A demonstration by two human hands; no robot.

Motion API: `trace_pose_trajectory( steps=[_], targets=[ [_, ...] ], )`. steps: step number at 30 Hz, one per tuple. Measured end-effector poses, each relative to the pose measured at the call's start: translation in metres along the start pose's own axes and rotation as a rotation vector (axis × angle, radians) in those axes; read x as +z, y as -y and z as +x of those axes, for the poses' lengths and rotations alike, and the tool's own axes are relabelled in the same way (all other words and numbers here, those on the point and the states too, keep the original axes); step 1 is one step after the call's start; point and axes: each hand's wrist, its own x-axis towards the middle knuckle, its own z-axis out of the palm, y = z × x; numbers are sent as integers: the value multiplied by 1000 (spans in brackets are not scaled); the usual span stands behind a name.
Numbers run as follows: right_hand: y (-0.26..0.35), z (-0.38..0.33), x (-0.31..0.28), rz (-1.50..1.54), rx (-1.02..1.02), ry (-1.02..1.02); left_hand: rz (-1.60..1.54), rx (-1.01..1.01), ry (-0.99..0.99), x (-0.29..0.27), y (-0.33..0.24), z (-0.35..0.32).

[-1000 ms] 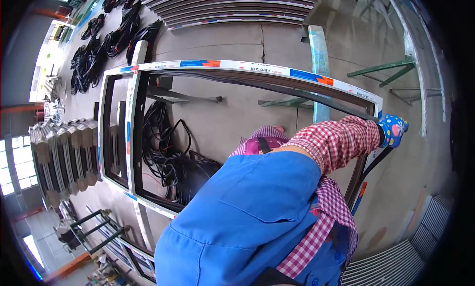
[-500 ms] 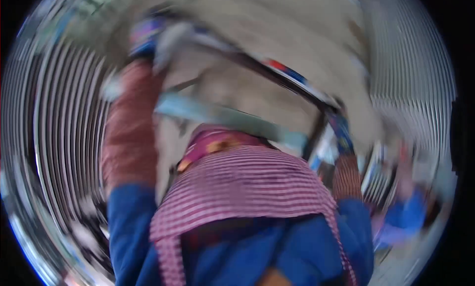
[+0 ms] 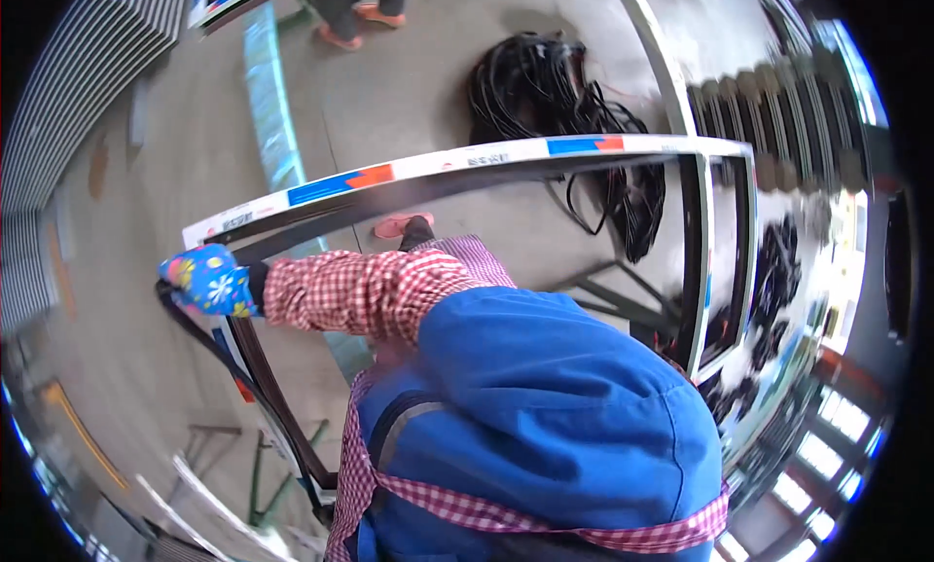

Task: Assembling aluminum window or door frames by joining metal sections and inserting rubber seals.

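A long white and dark window frame (image 3: 467,160), with blue and orange stickers along its rail, lies across my view. At its left corner my right hand (image 3: 209,280), in a blue flowered glove and a red gingham sleeve cover, closes on the frame; the fingertips are partly hidden. A thin black strip (image 3: 199,338) runs down from beside the glove. One shorter side of the frame (image 3: 282,416) slants toward the bottom edge, where my body hides its end. My left hand is out of the picture. A pink shoe (image 3: 407,223) shows beyond my right forearm.
Bundles of black cables (image 3: 530,85) lie on the floor past the frame. A person's legs (image 3: 355,2) stand at the far side beside another frame. Stacked profiles (image 3: 778,124) are at the right. A pale green strip (image 3: 272,95) and green trestles (image 3: 623,294) are on the floor.
My view has swung round to the right, and the blur is gone. My right hand stays at the frame's corner; my left hand has left the view. Cables and another person's legs have come in.
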Motion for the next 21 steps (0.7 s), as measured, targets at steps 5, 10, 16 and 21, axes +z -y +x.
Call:
trace_pose_trajectory(
  steps=[5,10,16,21],
  targets=[
    [29,18,-16,-23,-92,38,-10,188,283,69,-33,48],
    [16,18,5,-93,-24,171,-14,310,414,127,-71,51],
    [1,11,62,-77,-128,326,27,384,418,174,-120,37],
    [-72,23,112,1478,-1417,610,177,364,308,170,-174,26]
  ],
)
